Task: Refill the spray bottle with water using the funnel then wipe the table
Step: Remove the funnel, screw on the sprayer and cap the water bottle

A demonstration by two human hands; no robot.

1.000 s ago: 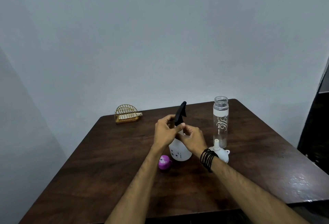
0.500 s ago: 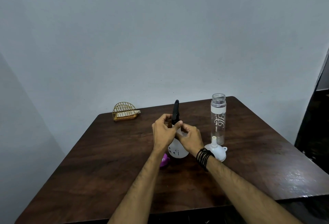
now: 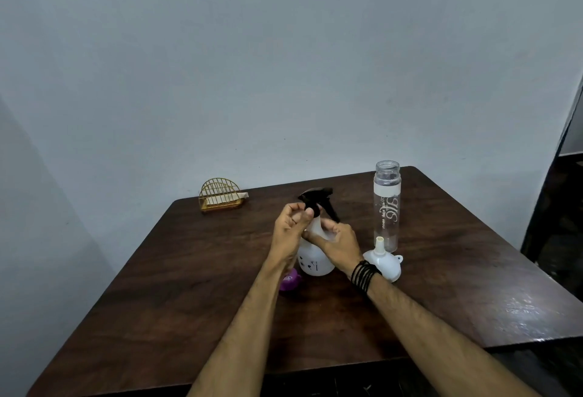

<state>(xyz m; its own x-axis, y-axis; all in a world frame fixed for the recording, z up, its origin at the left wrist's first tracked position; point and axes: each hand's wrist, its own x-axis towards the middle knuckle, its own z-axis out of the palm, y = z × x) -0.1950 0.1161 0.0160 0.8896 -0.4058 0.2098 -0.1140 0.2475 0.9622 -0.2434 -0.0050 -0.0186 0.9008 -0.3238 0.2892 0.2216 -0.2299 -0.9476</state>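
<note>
A white spray bottle [image 3: 314, 259] with a black trigger head [image 3: 317, 197] stands mid-table. My left hand [image 3: 291, 229] pinches the black collar of the head. My right hand [image 3: 339, 243] grips the bottle's white neck just below. A white funnel [image 3: 385, 262] lies upside down, spout up, right of the bottle. Behind the funnel stands a tall clear water bottle [image 3: 387, 207] with no cap. A purple cap [image 3: 289, 283] lies at the bottle's front left, partly hidden by my left forearm.
The dark wooden table [image 3: 189, 270] has a gold wire napkin holder [image 3: 220, 196] with a tissue at its back left corner. A grey wall rises behind. A dark opening [image 3: 561, 223] lies at the right.
The black trigger head has turned: its nozzle pointed up and away before, and now lies sideways, trigger to the right. My hands stayed on the bottle's neck.
</note>
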